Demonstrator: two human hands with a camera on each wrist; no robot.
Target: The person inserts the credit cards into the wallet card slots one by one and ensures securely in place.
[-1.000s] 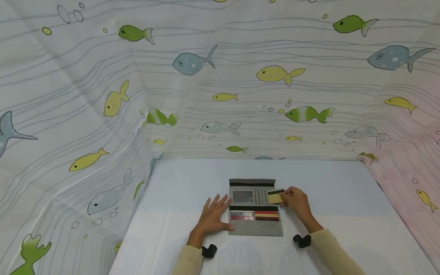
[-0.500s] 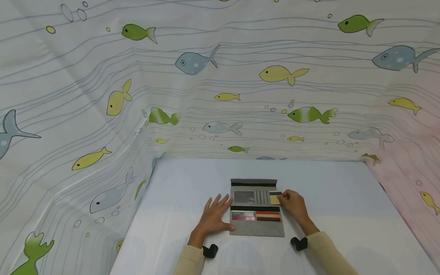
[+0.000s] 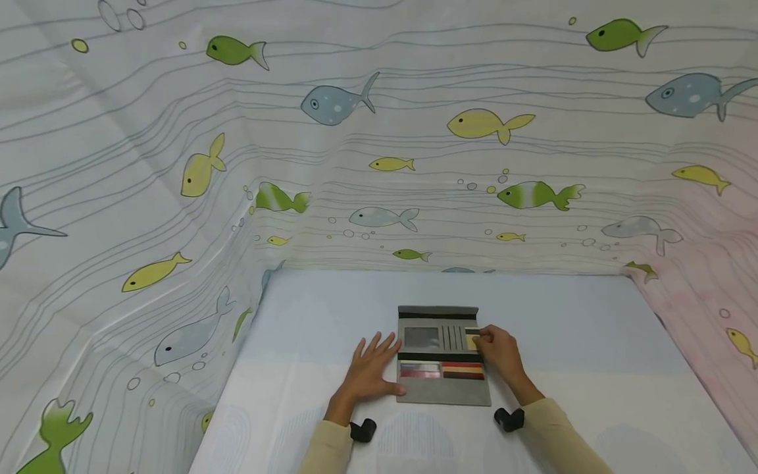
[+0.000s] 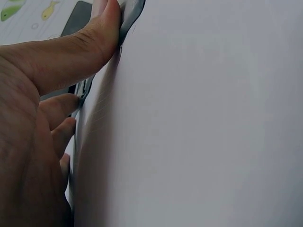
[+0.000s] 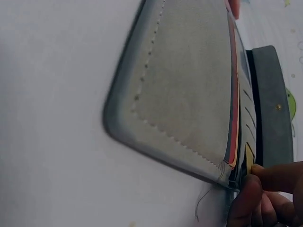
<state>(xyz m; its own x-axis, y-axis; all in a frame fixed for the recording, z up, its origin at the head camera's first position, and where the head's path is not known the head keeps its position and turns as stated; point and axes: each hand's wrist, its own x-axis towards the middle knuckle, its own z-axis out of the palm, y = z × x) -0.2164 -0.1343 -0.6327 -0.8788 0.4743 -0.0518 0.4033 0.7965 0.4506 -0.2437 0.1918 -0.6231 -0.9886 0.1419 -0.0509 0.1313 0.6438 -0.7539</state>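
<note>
An opened grey wallet (image 3: pixel 444 391) lies flat on the table, with card slots and a clear window in its upper half. My right hand (image 3: pixel 501 355) pinches a yellow card (image 3: pixel 471 341) with a dark stripe, partly inside the slots at the wallet's right edge. The right wrist view shows thumb and finger on the card's edge (image 5: pixel 249 158). Spread out, my left hand (image 3: pixel 368 370) lies along the wallet's left edge. Its thumb (image 4: pixel 106 33) rests on the lower corner, the other fingertips on the side higher up.
Several coloured cards (image 3: pixel 462 370) and a pinkish one (image 3: pixel 420 370) sit in the wallet's lower pockets. A pale cloth covers the table (image 3: pixel 320 309). Fish-printed curtain (image 3: pixel 331 184) rises behind and at both sides. Each wrist wears a small black camera (image 3: pixel 509 419).
My right hand has moved left, sliding the yellow card further into the wallet's slot, so less of it shows. My left hand has stayed in place at the wallet's edge.
</note>
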